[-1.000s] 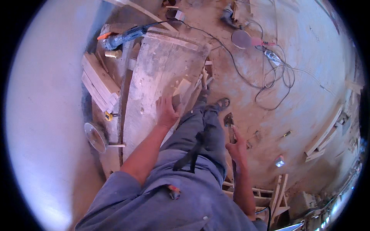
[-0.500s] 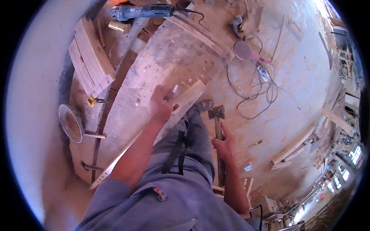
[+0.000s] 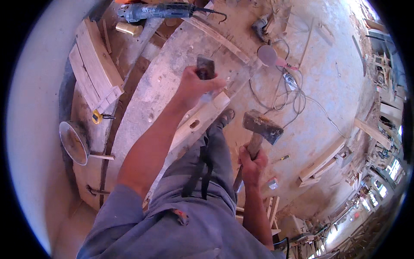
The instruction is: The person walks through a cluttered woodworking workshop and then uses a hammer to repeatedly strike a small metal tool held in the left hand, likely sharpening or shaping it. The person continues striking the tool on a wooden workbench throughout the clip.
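Overhead, looking down on a person at a dusty worktop [image 3: 172,82] made of a wide grey board.

Left hand [image 3: 194,86]: raised over the board, fingers clamped round a short dark tool, apparently a chisel [image 3: 205,68]. Only its blunt upper end shows above the fist; the blade end is hidden in the hand, so I cannot tell whether it touches the wood. Its long axis runs roughly upright, the top tilted a little away from the person.

Right hand [image 3: 252,164]: lower and to the right, off the edge of the board, over the floor [image 3: 319,99]. Fingers closed tight on the wooden handle of a hammer [image 3: 261,127], whose heavy dark head points up and away from the body.

Key relation: the chisel's top lies up and to the left of the hammer head, the two well apart, with the board's edge and a pale slotted wooden piece [image 3: 202,118] between them. The hammer hand is the nearer of the two to the person's body.

Around: an angle grinder [image 3: 157,11] at the far end of the board, stacked planks [image 3: 95,69] to the left, a small yellow tape measure [image 3: 97,116] and a round metal pan [image 3: 74,142] beside them. Cables [image 3: 284,95] loop across the floor on the right near a round disc [image 3: 267,55]. The person's foot [image 3: 225,116] stands just beside the board.
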A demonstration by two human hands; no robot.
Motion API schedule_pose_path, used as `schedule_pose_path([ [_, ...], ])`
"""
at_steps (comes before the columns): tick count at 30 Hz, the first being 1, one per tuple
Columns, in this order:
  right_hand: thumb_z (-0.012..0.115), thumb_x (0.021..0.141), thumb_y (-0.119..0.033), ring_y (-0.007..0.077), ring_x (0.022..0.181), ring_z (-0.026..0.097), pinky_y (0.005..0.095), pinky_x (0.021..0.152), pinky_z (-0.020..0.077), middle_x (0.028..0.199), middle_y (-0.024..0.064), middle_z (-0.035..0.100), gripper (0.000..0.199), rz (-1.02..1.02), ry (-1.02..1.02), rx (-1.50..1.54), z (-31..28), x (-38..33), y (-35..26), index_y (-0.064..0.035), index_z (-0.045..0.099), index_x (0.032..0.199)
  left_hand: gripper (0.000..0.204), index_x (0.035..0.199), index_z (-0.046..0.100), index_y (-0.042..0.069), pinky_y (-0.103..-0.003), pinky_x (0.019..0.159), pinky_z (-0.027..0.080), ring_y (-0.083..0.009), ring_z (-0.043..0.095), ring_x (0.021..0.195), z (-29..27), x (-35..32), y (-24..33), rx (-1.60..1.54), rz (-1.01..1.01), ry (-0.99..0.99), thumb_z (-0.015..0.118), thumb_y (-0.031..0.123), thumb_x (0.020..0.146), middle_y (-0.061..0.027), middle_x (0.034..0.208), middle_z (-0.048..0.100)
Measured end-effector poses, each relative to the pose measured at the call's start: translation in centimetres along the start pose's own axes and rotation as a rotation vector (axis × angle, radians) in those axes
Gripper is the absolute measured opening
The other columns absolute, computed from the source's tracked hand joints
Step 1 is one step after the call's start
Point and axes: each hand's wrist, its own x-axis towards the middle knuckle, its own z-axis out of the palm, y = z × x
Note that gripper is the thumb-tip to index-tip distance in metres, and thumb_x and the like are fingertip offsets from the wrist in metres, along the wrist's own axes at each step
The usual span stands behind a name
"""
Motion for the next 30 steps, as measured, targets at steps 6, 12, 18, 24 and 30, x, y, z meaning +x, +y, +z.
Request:
schedule_pose_path([
  [6,0.073,0.089,-0.009,0.0094,0.059,0.056,0.0267,0.054,0.0445,0.070,0.0004,0.060,0.011,0.088,0.016,-0.024,-0.9,-1.0,0.8,-0.0031,0.065,0.094,0.022,0.086,0.067,0.001,-0.029,0.061,0.053,-0.0153,0.067,0.065,1.3,0.9,-2.0,-0.011,0.004,-0.107,0.085,0.005,0.074,-0.0063,0.075,0.068],
  [12,0.074,0.088,-0.006,0.0098,0.059,0.057,0.0265,0.054,0.0466,0.071,0.0013,0.061,0.011,0.150,0.002,-0.081,-1.1,-1.3,1.0,-0.0026,0.064,0.093,0.022,0.083,0.068,0.001,-0.028,0.062,0.052,-0.0106,0.064,0.065,1.0,1.0,-3.4,0.048,-0.025,-0.125,0.085,0.006,0.071,-0.0032,0.076,0.068],
  [18,0.074,0.087,-0.006,0.0104,0.061,0.058,0.0271,0.055,0.0480,0.074,0.0023,0.062,0.014,0.070,0.007,-0.211,-1.2,-0.5,0.0,-0.0009,0.065,0.095,0.020,0.087,0.071,0.002,-0.028,0.067,0.052,-0.0086,0.063,0.072,0.7,0.7,-3.2,0.235,0.025,-0.132,0.081,0.009,0.071,-0.0009,0.078,0.069],
  [24,0.074,0.087,-0.005,0.0095,0.063,0.059,0.0268,0.056,0.0483,0.076,0.0019,0.063,0.016,-0.009,-0.017,-0.165,-0.3,0.9,-6.4,0.0008,0.065,0.098,0.013,0.081,0.069,0.003,-0.027,0.068,0.051,-0.0083,0.062,0.070,1.3,0.6,-3.3,0.344,0.137,-0.090,0.078,0.008,0.073,0.0004,0.076,0.068],
  [30,0.074,0.087,-0.003,0.0067,0.065,0.058,0.0259,0.057,0.0490,0.079,-0.0006,0.063,0.026,-0.278,-0.057,-0.255,0.1,1.4,-11.9,-0.0003,0.064,0.111,0.013,0.087,0.069,0.002,-0.029,0.076,0.051,-0.0115,0.062,0.079,-1.0,-1.2,-4.5,0.431,0.089,-0.089,0.071,-0.003,0.076,-0.0020,0.083,0.068],
])
